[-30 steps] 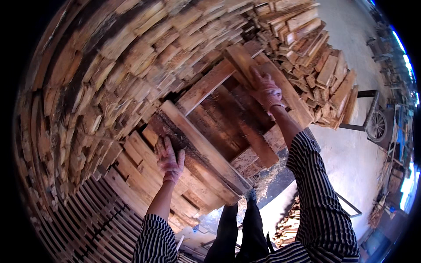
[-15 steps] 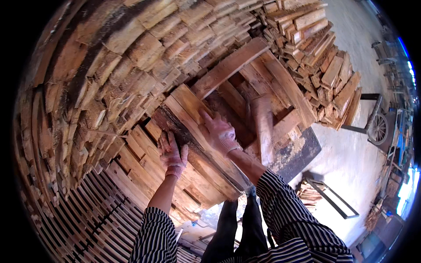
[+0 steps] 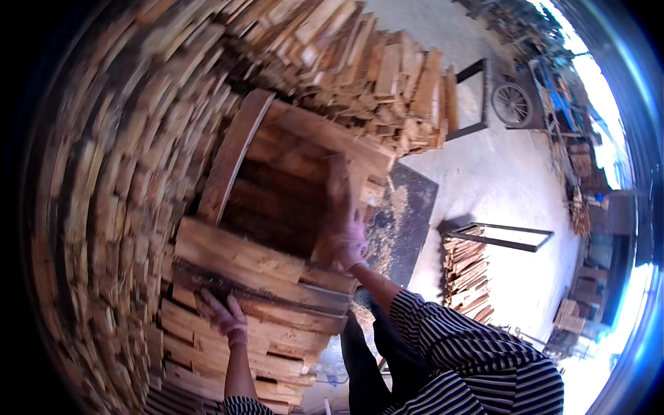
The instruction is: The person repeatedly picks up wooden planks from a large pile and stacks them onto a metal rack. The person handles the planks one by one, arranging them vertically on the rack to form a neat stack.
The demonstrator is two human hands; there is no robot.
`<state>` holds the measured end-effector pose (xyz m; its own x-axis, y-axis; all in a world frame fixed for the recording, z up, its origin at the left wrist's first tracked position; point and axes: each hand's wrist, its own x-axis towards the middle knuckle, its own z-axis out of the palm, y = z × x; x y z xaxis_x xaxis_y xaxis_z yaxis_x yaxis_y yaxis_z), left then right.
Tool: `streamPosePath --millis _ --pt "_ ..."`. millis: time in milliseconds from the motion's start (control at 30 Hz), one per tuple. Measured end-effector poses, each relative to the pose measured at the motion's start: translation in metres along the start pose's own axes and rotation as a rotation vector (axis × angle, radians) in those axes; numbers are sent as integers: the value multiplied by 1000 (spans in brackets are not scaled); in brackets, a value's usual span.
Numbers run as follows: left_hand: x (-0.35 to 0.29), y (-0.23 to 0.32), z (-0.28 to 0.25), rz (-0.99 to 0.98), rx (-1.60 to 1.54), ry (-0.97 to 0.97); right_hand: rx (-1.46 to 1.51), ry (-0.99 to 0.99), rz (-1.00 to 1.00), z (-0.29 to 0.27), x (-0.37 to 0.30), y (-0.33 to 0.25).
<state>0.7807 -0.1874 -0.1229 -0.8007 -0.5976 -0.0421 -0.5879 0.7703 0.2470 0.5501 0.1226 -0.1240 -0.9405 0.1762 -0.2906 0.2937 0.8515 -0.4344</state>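
My left hand [image 3: 225, 318], in a pale glove, lies with its fingers apart against a dark-edged board [image 3: 242, 287] on top of the stacked planks. My right hand [image 3: 348, 241], gloved too, is closed around the lower end of a short wooden plank [image 3: 339, 183], which stands up from the near right side of the stack; motion blurs both. Beyond the hands, boards frame a deep, shadowed gap in the stack. A loose board [image 3: 238, 155] lies along the gap's far left side, and a wide board [image 3: 332, 135] along its far right.
A tall wall of stacked planks [image 3: 124, 207] rises on my left. A loose pile of short boards [image 3: 387, 76] lies at the back. To the right are a sawdust-strewn dark sheet [image 3: 415, 207], a metal frame [image 3: 512, 238] over a wood pile [image 3: 465, 270], and a spoked wheel [image 3: 512, 104].
My right hand has left the board beside my left hand and taken hold of the blurred plank. My left hand stays on the dark-edged board. The view has turned to the right.
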Motion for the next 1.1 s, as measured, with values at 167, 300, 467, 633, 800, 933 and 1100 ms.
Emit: streamPosePath --millis 167,300,467,633,800,933,1100 --pt "0 -1 2 -120 -7 -73 -7 -20 -144 -52 -1 -3" --pt "2 2 5 -27 100 9 10 -85 -473 -96 31 -18" --pt "0 4 10 -55 187 -5 -462 -94 -607 -71 108 -49" --pt "-5 -6 16 -130 326 -65 -65 -197 -392 -107 194 1" --pt "14 0 5 -294 553 -354 202 201 411 -188 367 69" --pt "51 56 -2 -631 567 -467 418 54 699 -199 462 88" --pt "120 213 27 -262 149 -287 593 -113 426 -236 465 123"
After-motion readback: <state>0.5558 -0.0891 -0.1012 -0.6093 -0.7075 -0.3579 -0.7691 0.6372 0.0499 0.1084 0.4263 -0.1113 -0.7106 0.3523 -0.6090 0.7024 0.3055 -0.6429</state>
